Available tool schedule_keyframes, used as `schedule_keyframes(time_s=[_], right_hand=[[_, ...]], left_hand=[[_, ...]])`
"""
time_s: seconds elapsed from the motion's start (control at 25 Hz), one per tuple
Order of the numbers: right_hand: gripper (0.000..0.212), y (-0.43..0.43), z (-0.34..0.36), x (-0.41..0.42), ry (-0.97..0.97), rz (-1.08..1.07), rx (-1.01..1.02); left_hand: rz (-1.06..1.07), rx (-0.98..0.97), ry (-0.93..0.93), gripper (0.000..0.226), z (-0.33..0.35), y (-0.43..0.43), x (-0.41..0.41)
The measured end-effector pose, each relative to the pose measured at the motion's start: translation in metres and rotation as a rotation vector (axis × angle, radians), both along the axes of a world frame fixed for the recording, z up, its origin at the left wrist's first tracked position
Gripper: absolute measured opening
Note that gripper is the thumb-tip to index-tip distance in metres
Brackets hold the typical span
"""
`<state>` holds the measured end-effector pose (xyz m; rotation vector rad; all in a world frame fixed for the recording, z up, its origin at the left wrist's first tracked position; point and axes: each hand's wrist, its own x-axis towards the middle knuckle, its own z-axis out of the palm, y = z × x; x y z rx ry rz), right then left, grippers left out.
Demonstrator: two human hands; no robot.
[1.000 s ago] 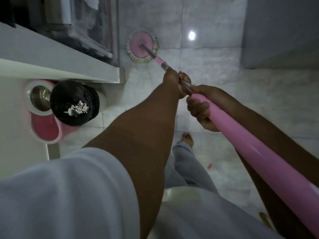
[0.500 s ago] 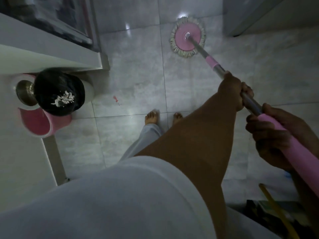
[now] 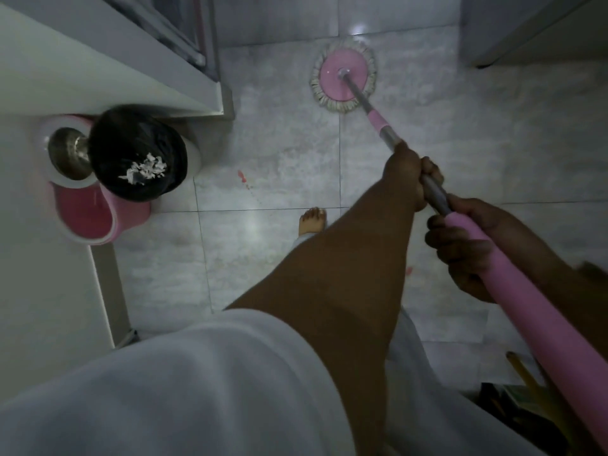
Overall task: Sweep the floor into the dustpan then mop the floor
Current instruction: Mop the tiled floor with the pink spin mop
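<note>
– Since both hands are on the mop pole (image 3: pixel 436 192), how is each one set?
– Left hand (image 3: pixel 406 174): clenched round the bare steel section, forward. Right hand (image 3: pixel 467 245): wrapped round the top of the pink sleeve, just behind it. My reading is that the forward hand steers and presses while the rear hand drives.
– And the working end?
– Mop head (image 3: pixel 342 74): flat on the floor (image 3: pixel 283 143), well out ahead, across a grout line beyond the counter (image 3: pixel 82 70) corner. The pole slants low, which gives that reach without stooping.
– Defects outstanding?
– One red smear (image 3: pixel 241 175) on the tile between the bin (image 3: pixel 194 159) and the bare foot (image 3: pixel 312 220). A fainter pink mark (image 3: pixel 409 270) lies beside the left forearm. Both are well apart from the mop head, so I judge neither wiped yet.
– Equipment stowed?
– The bin is lined with a black bag that has white scraps inside. It stands against the counter and touches the pink bucket (image 3: pixel 112 222). Both sit at the left edge, likely to stay out of the stroke. No dustpan is in view. I judge the sweeping finished and the mopping under way. A yellow stick (image 3: pixel 526 373) lies at lower right, and I cannot tell its purpose.
</note>
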<state>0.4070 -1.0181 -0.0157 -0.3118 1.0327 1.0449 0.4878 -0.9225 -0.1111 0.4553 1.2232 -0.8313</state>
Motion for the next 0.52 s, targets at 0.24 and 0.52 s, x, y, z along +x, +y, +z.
schedule_keyframes(time_s=[0.24, 0.52], right_hand=[[0.027, 0.12, -0.008, 0.019, -0.058, 0.185, -0.002], [0.034, 0.154, -0.029, -0.004, -0.075, 0.201, 0.022]], left_hand=[[-0.02, 0.139, -0.043, 0.049, -0.017, 0.125, 0.002], [-0.029, 0.241, -0.044, 0.06, -0.032, 0.17, -0.024]])
